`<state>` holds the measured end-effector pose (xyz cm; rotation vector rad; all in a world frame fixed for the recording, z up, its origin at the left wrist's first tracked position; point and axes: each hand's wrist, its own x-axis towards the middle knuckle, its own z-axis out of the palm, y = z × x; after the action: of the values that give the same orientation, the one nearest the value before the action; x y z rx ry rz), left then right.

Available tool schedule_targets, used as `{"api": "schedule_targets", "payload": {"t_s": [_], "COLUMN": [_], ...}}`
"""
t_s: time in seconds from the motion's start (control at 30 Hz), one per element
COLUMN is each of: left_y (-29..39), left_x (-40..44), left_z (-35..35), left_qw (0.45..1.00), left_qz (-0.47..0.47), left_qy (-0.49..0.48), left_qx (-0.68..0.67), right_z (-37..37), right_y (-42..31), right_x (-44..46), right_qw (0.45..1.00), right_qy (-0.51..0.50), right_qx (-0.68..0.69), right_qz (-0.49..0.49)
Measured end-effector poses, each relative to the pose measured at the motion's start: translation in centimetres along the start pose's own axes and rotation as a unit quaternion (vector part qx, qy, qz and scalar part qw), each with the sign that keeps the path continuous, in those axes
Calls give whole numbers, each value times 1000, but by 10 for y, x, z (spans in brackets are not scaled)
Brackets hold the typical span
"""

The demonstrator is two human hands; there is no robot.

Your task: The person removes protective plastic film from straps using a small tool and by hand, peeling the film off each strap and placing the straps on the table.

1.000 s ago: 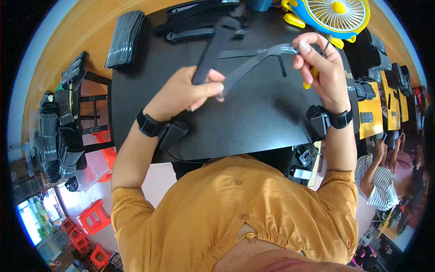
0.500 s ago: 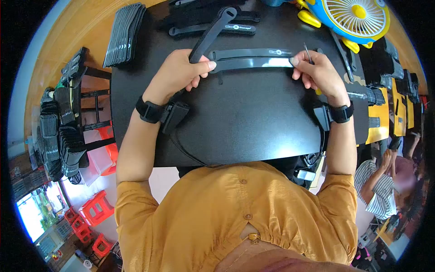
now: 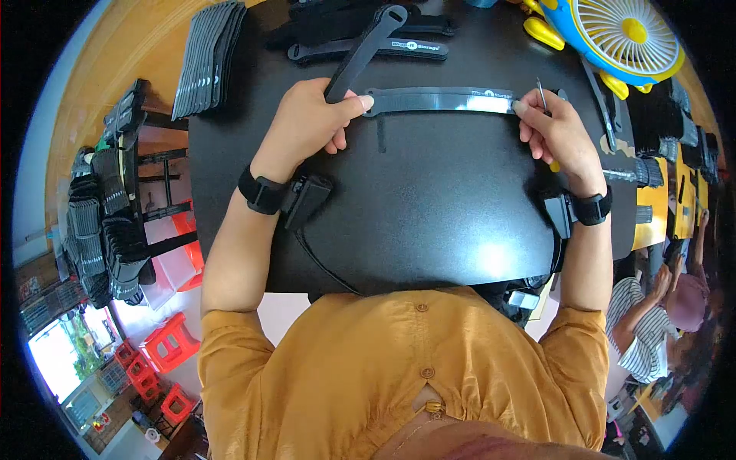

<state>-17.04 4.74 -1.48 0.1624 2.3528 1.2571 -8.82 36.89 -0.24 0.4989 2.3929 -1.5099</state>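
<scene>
Clerk: Head view. First entry?

Operator: On my remote screen, left hand (image 3: 318, 115), one: thumb and fingers clamped on the left end of a grey strap (image 3: 441, 103). I log a dark strap (image 3: 360, 57) in the same grip, its holed end slanting up and away.

Clerk: Second entry?

Operator: Right hand (image 3: 553, 130), one: thumb and finger pinched together on the grey strap's right end. I also count one thin metal-tipped tool (image 3: 541, 90) held there, its yellow handle mostly hidden.

Clerk: Location of the grey strap?

Operator: Drawn level between the hands, over the far part of the black table (image 3: 429, 207). A printed strap (image 3: 493, 93) shows along its far edge; I cannot tell whether they touch.

Clerk: Remainder?

Operator: I list lying straps (image 3: 420, 48) beyond the hands; one strap stack (image 3: 203, 61), far left; one blue-and-yellow fan (image 3: 632, 31), far right; red stools (image 3: 170, 343), left; one person in stripes (image 3: 636, 333), right.
</scene>
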Motion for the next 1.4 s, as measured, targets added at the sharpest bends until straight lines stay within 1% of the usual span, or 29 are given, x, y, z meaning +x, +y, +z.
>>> {"api": "schedule_targets", "payload": {"t_s": [0.13,0.23,0.3,0.43,0.6,0.83,1.0,1.23,1.4], "left_y": [6,3,8,10,13,13,16,14,8], "left_x": [-2,1,0,-2,-2,-2,-2,-1,1], "left_z": [3,2,0,2,3,4,3,4,5], "left_qw": [1000,1000,999,999,998,998,997,997,998], "left_qz": [-9,-2,-19,-16,-39,-39,-37,-34,-16], "left_qy": [5,1,3,8,14,11,14,15,18], "left_qx": [7,0,38,37,48,39,72,61,64], "right_z": [0,0,-2,0,0,1,1,1,0], "right_y": [2,2,2,1,1,0,-1,-1,0], "right_x": [3,2,2,2,4,6,5,6,6], "right_qw": [1000,1000,1000,1000,1000,1000,1000,1000,1000], "right_qy": [-4,11,2,9,18,18,16,18,9], "right_qx": [3,-4,-2,0,-4,-14,-9,-9,-1], "right_qz": [1,11,1,9,12,15,14,16,12]}}
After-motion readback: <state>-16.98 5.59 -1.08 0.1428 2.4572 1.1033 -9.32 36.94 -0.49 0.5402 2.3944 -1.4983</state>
